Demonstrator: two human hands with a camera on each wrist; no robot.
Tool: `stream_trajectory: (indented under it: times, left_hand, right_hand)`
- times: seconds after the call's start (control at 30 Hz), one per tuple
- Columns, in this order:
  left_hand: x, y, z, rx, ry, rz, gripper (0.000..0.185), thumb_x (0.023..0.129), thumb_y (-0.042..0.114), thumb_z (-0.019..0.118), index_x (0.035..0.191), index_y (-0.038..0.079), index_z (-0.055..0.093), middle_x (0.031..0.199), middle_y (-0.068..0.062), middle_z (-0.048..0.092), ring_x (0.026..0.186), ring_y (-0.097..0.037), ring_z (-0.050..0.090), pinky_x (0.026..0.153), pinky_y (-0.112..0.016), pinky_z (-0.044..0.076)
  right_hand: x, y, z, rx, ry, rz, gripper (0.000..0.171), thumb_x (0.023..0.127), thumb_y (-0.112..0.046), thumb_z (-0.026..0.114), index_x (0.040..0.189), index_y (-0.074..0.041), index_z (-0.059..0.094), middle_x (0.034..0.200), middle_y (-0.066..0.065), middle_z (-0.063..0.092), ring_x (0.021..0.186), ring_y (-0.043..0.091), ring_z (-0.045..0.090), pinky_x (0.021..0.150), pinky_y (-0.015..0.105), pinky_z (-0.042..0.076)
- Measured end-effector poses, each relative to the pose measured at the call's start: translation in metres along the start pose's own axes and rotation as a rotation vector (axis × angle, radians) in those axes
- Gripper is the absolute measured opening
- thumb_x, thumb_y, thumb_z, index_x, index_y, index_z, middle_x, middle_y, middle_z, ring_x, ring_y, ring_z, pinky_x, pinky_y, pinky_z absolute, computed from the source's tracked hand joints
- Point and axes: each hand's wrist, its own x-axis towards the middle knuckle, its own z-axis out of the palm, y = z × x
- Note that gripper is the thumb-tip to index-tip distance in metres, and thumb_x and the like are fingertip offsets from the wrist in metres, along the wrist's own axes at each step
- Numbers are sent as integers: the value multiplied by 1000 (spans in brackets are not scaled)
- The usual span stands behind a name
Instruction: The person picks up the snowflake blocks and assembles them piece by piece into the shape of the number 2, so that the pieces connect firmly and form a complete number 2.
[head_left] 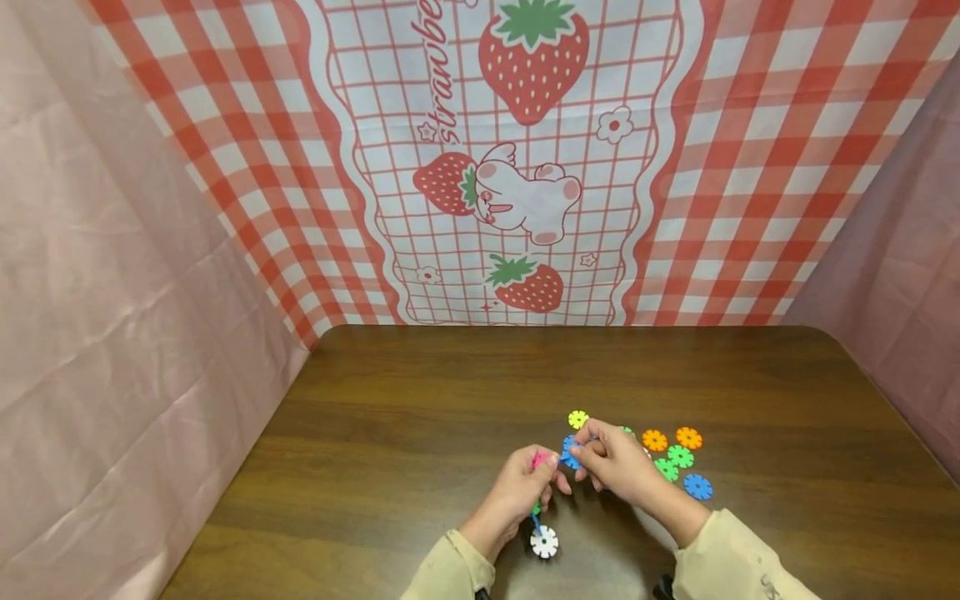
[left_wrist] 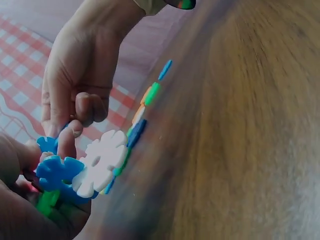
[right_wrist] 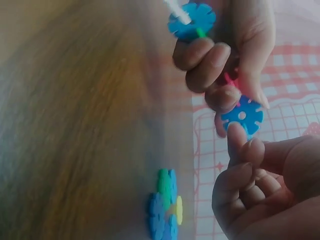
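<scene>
Over the table, my left hand (head_left: 521, 483) holds a linked chain of notched plastic discs. A pink disc (head_left: 541, 458) shows between its thumb and fingers. Below the palm hang a green disc (left_wrist: 48, 202), a blue disc (left_wrist: 59, 172) and a white disc (head_left: 544, 542) at the chain's end. My right hand (head_left: 618, 462) pinches the edge of another blue disc (right_wrist: 242, 117) between thumb and forefinger. That disc meets the pink one at the left fingertips; fingers hide how far the slots are pushed together.
Loose discs lie on the brown table (head_left: 375, 458) beyond and right of the hands: a yellow disc (head_left: 577, 419), orange discs (head_left: 688, 437), green discs (head_left: 681, 456) and a blue disc (head_left: 698, 487). My right hand partly covers some. A checked strawberry cloth (head_left: 525, 275) hangs behind the table.
</scene>
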Motion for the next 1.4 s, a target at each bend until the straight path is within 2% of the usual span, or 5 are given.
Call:
stream_trajectory:
  times: [0.37,0.57,0.8,1.0,1.4]
  left_hand:
    - [-1,7,-6,-4,-66,-70,53,102,48,44,111,-1,64,85,-5,68,47,-8,47,42,-20,41]
    - [-1,6,-5,-5,-68,-30,30,98,24,60,107,-4,65,84,-10,69,46,-7,47,41,-20,43]
    - [-2,3,-10,-52,-40,-8,26,99,18,57,106,-7,62,91,-25,69,46,-8,49,44,-21,45]
    - [-2,3,-14,-26,-27,1,26,99,18,57,107,-6,62,96,-26,69,47,-7,50,49,-21,47]
    - [-3,5,-17,-92,-11,11,28,101,17,52,119,-3,54,103,-30,66,48,-6,50,46,-21,47]
  right_hand:
    - [-1,4,0,50,-36,6,15,100,-12,55,106,1,57,68,13,63,44,11,45,43,26,42]
    - [2,5,0,-65,-17,-36,13,101,-15,55,102,-4,61,64,8,61,43,10,46,42,27,43]
    - [12,12,-10,-445,153,-152,2,91,-10,69,88,-10,68,67,-7,59,60,5,51,56,26,44]
    - [13,13,-16,-645,59,-46,19,76,-19,84,84,-12,68,72,-4,53,65,11,47,60,31,42]
    - [12,15,-10,-601,37,-11,31,74,-13,85,81,-14,55,65,-6,48,59,9,44,56,28,39]
